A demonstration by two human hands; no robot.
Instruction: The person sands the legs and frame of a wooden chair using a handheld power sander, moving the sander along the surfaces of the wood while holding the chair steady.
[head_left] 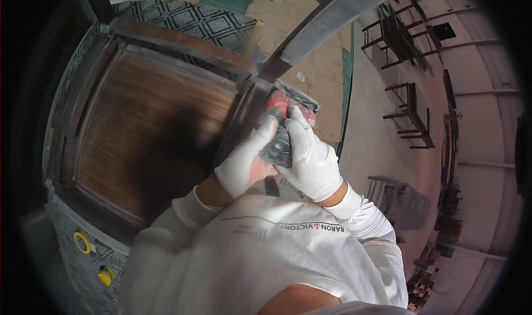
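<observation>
A red and black power sander [277,147] sits between my two hands, its flat grey pad turned toward a dark wooden frame member. My left hand [247,156], in a white glove dusted pinkish at the palm, is closed around the sander's left side. On the other side my right hand [312,159], also gloved in white, wraps it with the thumb on the red part. Just left of the sander lies a brown wooden panel [111,132] set in a dark frame [183,44]. Whether the pad touches the wood is hard to tell.
A grey-dusted wooden beam [327,28] slants across the upper right. Cardboard [327,77] and patterned carpet [188,24] cover the floor beyond. A yellow tape roll [82,243] and a small yellow object [105,275] lie at lower left. Dark wooden furniture frames [410,115] stand at right.
</observation>
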